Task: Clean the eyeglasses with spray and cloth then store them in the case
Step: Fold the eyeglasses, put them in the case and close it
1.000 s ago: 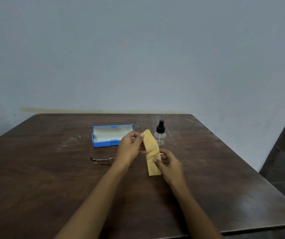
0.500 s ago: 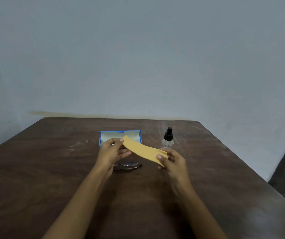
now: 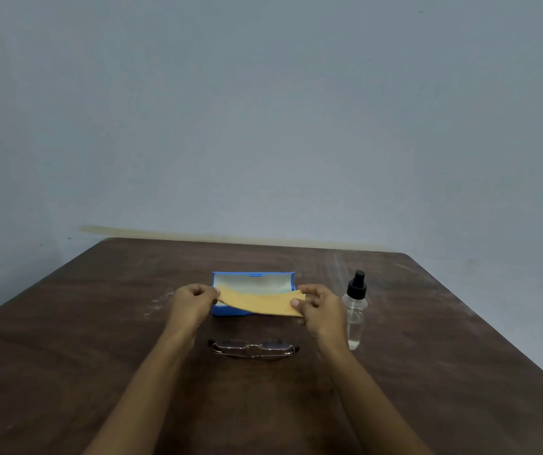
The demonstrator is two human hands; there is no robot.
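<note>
While aloft, one cloth (image 3: 257,303), two hands (image 3: 193,302) (image 3: 323,306)

Yellow cloth (image 3: 258,303), blue case (image 3: 230,311) lined perhaps pale grey, black-capped clear bottle (image 3: 356,310).

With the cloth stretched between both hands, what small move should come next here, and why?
Probably release the cloth from the right hand, keeping it in the left hand, and reach for the spray bottle beside it. Both hands pinch the cloth over the open case, while the eyeglasses lie folded on the table, so nothing can be sprayed until one hand is free.
</note>
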